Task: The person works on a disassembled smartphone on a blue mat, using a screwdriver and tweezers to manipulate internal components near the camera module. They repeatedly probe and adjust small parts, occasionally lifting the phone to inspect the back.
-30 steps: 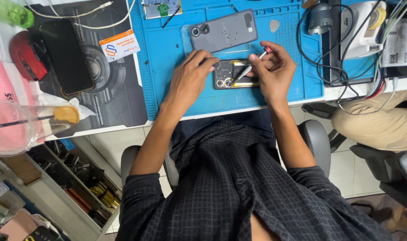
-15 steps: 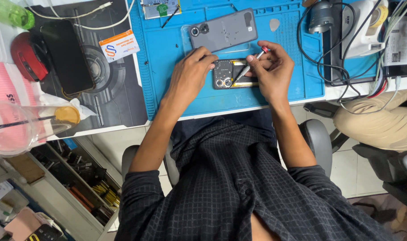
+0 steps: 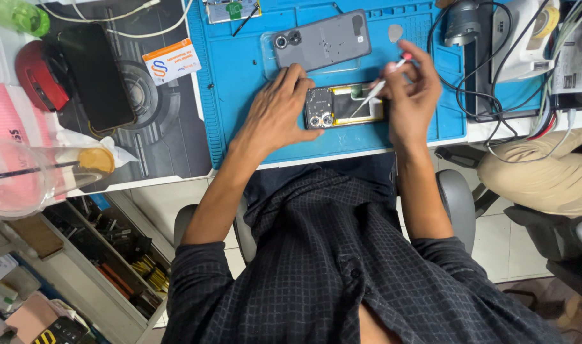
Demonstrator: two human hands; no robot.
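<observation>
An opened phone (image 3: 345, 106) with bare circuit board and camera lenses lies on a blue work mat (image 3: 240, 76). My left hand (image 3: 279, 108) presses flat on its left end, steadying it. My right hand (image 3: 411, 95) pinches a thin white tool with a red end (image 3: 381, 86), its tip resting on the phone's inside. Just beyond lies a grey phone back cover (image 3: 321, 40) on a clear case.
A black phone (image 3: 94, 76) and a red mouse (image 3: 39, 76) rest on a dark mat at left. Cables and a white device (image 3: 527, 38) crowd the right. A small grey pick (image 3: 395, 32) lies on the mat. Another person's leg (image 3: 539, 175) is at right.
My right hand has shifted slightly right and the tool tip has moved along the phone's inside. My left hand stays on the phone.
</observation>
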